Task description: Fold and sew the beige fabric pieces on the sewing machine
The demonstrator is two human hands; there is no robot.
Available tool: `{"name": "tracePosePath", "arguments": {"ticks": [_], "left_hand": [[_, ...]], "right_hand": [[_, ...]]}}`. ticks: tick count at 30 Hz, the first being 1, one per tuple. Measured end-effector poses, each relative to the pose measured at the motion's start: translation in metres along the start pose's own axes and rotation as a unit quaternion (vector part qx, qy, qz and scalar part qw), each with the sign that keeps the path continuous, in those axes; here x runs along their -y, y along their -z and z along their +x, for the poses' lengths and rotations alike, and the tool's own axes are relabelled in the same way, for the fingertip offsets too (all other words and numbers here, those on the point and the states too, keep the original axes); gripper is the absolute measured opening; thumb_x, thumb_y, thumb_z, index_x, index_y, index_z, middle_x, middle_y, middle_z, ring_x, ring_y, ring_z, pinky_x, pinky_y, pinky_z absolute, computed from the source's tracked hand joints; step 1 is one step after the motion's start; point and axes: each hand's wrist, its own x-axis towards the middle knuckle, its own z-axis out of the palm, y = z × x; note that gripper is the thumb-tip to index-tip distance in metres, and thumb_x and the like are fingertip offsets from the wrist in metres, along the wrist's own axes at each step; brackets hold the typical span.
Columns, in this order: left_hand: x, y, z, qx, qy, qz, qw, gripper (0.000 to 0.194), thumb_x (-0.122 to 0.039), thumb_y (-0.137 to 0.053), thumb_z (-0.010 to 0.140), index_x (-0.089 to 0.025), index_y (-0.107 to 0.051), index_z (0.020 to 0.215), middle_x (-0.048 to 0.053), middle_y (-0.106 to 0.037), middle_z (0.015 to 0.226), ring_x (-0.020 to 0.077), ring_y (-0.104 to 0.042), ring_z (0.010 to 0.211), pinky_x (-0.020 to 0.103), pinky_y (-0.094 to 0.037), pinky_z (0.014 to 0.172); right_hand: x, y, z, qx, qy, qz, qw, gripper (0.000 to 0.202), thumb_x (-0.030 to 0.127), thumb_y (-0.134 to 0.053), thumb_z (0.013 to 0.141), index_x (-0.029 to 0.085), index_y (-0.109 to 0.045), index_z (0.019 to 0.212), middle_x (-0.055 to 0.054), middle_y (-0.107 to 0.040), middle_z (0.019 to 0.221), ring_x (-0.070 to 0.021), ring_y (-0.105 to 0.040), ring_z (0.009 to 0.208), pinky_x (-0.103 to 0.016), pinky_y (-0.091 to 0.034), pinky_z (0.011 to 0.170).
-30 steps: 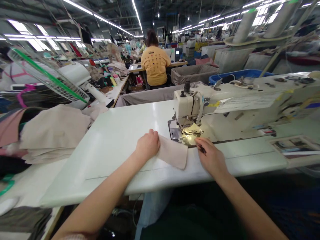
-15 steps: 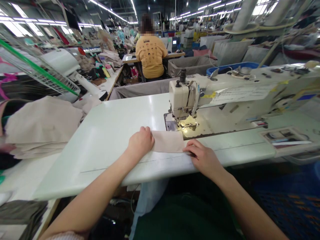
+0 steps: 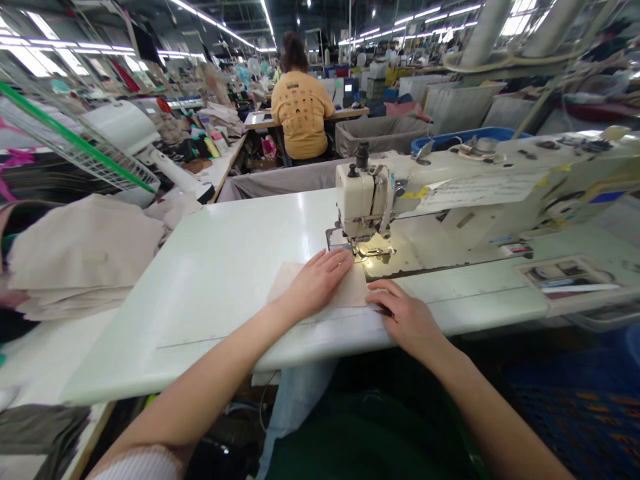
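A small beige fabric piece (image 3: 285,280) lies flat on the white sewing table (image 3: 225,267), its right end near the needle. My left hand (image 3: 320,280) rests flat on top of the fabric with fingers stretched toward the presser foot (image 3: 373,252). My right hand (image 3: 405,317) presses the fabric's near right corner against the table with curled fingers. The cream sewing machine (image 3: 450,200) stands just behind both hands, its lamp lighting the needle plate.
A stack of beige fabric (image 3: 80,253) sits at the left beside a white fan (image 3: 105,143). A person in a yellow shirt (image 3: 303,120) sits ahead, back turned. A blue bin (image 3: 460,141) stands behind the machine. A tool tray (image 3: 570,279) is at the right.
My left hand slid from the fabric's left edge onto its top, reaching toward the needle. The fabric went from askew to flat and lined up under the machine. My right hand stayed at the corner.
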Motion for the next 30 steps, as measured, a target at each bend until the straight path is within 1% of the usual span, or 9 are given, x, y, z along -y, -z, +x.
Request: {"name": "tracePosePath", "arguments": {"ticks": [2, 3, 6, 10, 14, 18, 21, 26, 30], "left_hand": [[0.015, 0.006, -0.003, 0.004, 0.013, -0.002, 1.000, 0.045, -0.025, -0.035, 0.105, -0.019, -0.042, 0.149, 0.010, -0.044, 0.157, 0.0234, -0.033, 0.149, 0.047, -0.027, 0.123], [0.022, 0.009, -0.006, 0.010, 0.024, -0.003, 1.000, 0.046, -0.028, -0.034, 0.106, -0.019, -0.040, 0.150, 0.010, -0.042, 0.158, 0.0240, -0.032, 0.150, 0.049, -0.027, 0.123], [0.037, 0.013, -0.016, 0.034, 0.069, -0.015, 0.997, 0.051, -0.036, -0.030, 0.106, -0.017, -0.036, 0.153, 0.012, -0.038, 0.161, 0.0258, -0.029, 0.151, 0.051, -0.026, 0.122], [0.042, 0.005, -0.028, 0.059, 0.116, -0.043, 0.991, 0.055, -0.039, -0.025, 0.106, -0.015, -0.033, 0.154, 0.013, -0.035, 0.162, 0.0262, -0.028, 0.152, 0.052, -0.025, 0.122], [0.037, -0.002, -0.029, 0.057, 0.122, -0.046, 0.990, 0.055, -0.040, -0.024, 0.106, -0.014, -0.035, 0.154, 0.013, -0.037, 0.161, 0.0267, -0.028, 0.151, 0.053, -0.023, 0.122], [0.035, -0.002, -0.028, 0.053, 0.123, -0.043, 0.990, 0.055, -0.041, -0.024, 0.106, -0.014, -0.037, 0.152, 0.014, -0.038, 0.160, 0.0278, -0.029, 0.150, 0.053, -0.023, 0.122], [0.037, -0.002, -0.028, 0.053, 0.126, -0.044, 0.990, 0.056, -0.044, -0.026, 0.106, -0.015, -0.037, 0.153, 0.014, -0.038, 0.160, 0.0286, -0.030, 0.150, 0.052, -0.023, 0.122], [0.040, -0.002, -0.029, 0.057, 0.119, -0.050, 0.990, 0.064, -0.055, -0.033, 0.103, -0.016, -0.034, 0.154, 0.014, -0.037, 0.161, 0.0308, -0.030, 0.150, 0.052, -0.023, 0.122], [0.041, 0.000, -0.030, 0.060, 0.110, -0.061, 0.990, 0.076, -0.063, -0.044, 0.097, -0.015, -0.033, 0.154, 0.017, -0.035, 0.161, 0.0328, -0.028, 0.151, 0.052, -0.022, 0.122]], "right_hand": [[0.000, -0.002, 0.007, -0.043, -0.040, 0.049, 0.997, 0.038, 0.008, -0.049, 0.082, 0.024, -0.070, 0.109, -0.006, -0.069, 0.122, -0.0215, -0.067, 0.104, -0.035, -0.056, 0.089], [0.000, -0.004, 0.011, -0.056, -0.069, 0.078, 0.993, 0.035, 0.014, -0.050, 0.084, 0.024, -0.068, 0.112, -0.007, -0.070, 0.121, -0.0212, -0.069, 0.097, -0.036, -0.057, 0.085], [-0.001, -0.010, 0.027, -0.059, -0.154, 0.182, 0.969, 0.035, 0.025, -0.053, 0.087, 0.023, -0.063, 0.121, -0.007, -0.072, 0.115, -0.0174, -0.067, 0.075, -0.034, -0.056, 0.074], [-0.002, -0.017, 0.043, -0.043, -0.200, 0.267, 0.942, 0.042, 0.030, -0.060, 0.083, 0.017, -0.058, 0.123, -0.006, -0.072, 0.092, -0.0201, -0.068, 0.085, -0.034, -0.054, 0.078], [0.000, -0.016, 0.044, 0.025, -0.218, 0.255, 0.942, 0.052, 0.033, -0.065, 0.080, 0.018, -0.052, 0.128, 0.000, -0.069, 0.082, -0.0193, -0.066, 0.076, -0.035, -0.052, 0.075], [0.006, -0.010, 0.042, 0.071, -0.231, 0.205, 0.949, 0.060, 0.027, -0.065, 0.079, 0.018, -0.047, 0.135, 0.004, -0.067, 0.075, -0.0177, -0.064, 0.070, -0.033, -0.049, 0.073], [0.009, -0.006, 0.041, 0.092, -0.220, 0.183, 0.954, 0.066, 0.023, -0.064, 0.078, 0.018, -0.044, 0.140, 0.005, -0.065, 0.073, -0.0166, -0.062, 0.067, -0.030, -0.046, 0.069], [0.011, -0.003, 0.040, 0.117, -0.205, 0.160, 0.958, 0.075, 0.024, -0.065, 0.079, 0.018, -0.037, 0.149, 0.006, -0.061, 0.071, -0.0159, -0.060, 0.065, -0.028, -0.043, 0.066], [0.012, -0.003, 0.038, 0.125, -0.196, 0.129, 0.964, 0.081, 0.026, -0.064, 0.081, 0.015, -0.031, 0.154, 0.006, -0.061, 0.073, -0.0157, -0.058, 0.064, -0.027, -0.041, 0.063]]}}
